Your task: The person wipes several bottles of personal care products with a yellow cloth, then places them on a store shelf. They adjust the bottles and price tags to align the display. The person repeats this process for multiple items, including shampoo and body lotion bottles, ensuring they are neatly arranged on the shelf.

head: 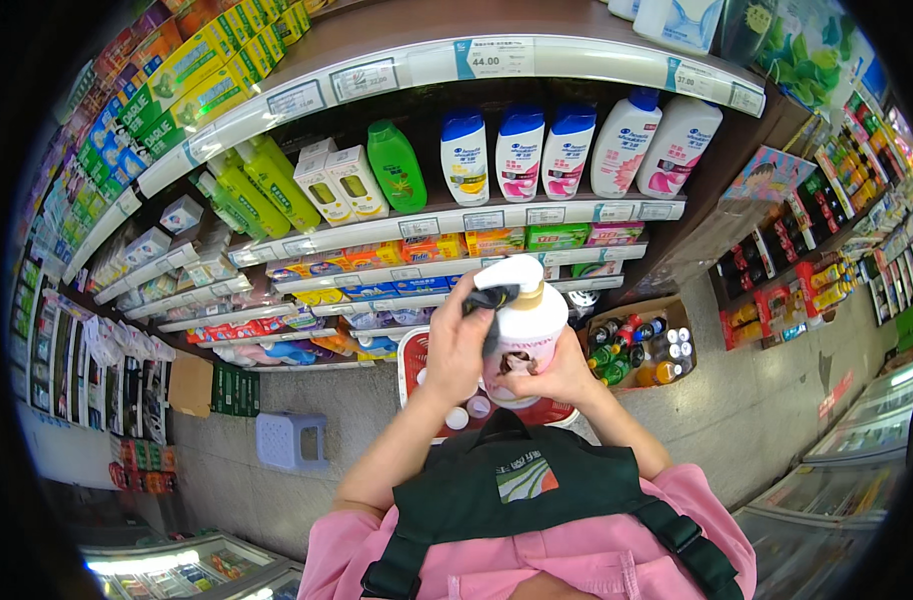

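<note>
A white pump bottle point(533, 319) with a pink label is held upright before my chest. My right hand point(561, 375) grips its lower body, the thumb across the front. In my left hand point(456, 349) is a dark cloth point(490, 300), pressed against the bottle's side and just under the white pump head point(513, 274). Below the bottle, a red plastic basket point(419, 345) contains several containers with white lids point(456, 418); my forearms and the bottle hide part of it.
Ahead, a shelf carries a green shampoo bottle point(396, 166), Head & Shoulders bottles point(464, 157) and boxed goods point(350, 184). A cardboard box of drink bottles point(640, 349) stands on the floor at right. At left are a plastic stool point(291, 440) and a cardboard carton point(190, 382).
</note>
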`<action>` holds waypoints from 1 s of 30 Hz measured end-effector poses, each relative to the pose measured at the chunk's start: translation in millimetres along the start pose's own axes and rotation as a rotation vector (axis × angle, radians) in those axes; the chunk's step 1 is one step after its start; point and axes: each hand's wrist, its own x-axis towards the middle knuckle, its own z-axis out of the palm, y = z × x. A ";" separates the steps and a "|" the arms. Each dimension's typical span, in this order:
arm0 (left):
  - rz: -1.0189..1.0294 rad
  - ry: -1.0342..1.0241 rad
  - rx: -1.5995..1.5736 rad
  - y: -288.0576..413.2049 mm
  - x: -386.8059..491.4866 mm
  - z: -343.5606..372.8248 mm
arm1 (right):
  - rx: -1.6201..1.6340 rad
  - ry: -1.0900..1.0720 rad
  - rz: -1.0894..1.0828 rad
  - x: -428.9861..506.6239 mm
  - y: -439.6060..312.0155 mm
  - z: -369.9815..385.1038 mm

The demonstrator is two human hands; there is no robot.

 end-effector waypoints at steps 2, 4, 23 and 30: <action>-0.092 -0.238 -0.384 -27.9 11.0 -25.1 | 0.092 -0.161 -0.074 1.4 -10.4 -1.8; -0.286 -0.514 -0.546 -20.7 22.4 -20.2 | 0.094 -0.433 -0.031 0.1 -17.4 -2.3; 0.409 0.231 0.370 50.0 26.1 -51.2 | -0.728 0.105 -0.133 -7.4 -30.0 -18.4; 0.827 -0.133 1.280 32.0 -6.7 38.9 | -1.008 0.241 -0.255 -17.0 -7.7 -9.7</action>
